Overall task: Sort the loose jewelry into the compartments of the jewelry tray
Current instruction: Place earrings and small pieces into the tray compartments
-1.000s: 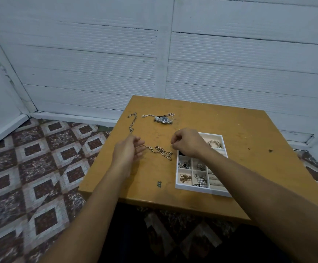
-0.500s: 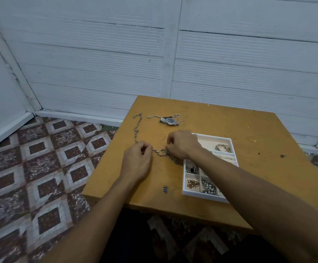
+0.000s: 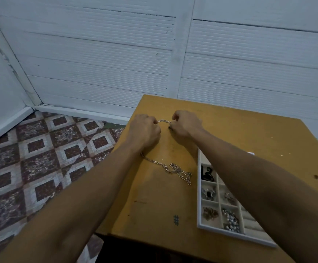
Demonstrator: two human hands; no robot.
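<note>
Both hands point(image 3: 144, 132) point(image 3: 186, 123) forward, onto thin chain point(image 3: 164, 121)

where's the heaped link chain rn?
Head view, centre: the link chain lies on the table, just left of the jewelry tray, its far end running under the left forearm.

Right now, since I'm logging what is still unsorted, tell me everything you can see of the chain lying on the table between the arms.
The chain is silvery metal with long oval links. It lies flat on the yellow table, its near end bunched in a small heap just left of the white jewelry tray, apart from it. The other end runs up-left under the left forearm, where it is hidden.
</note>
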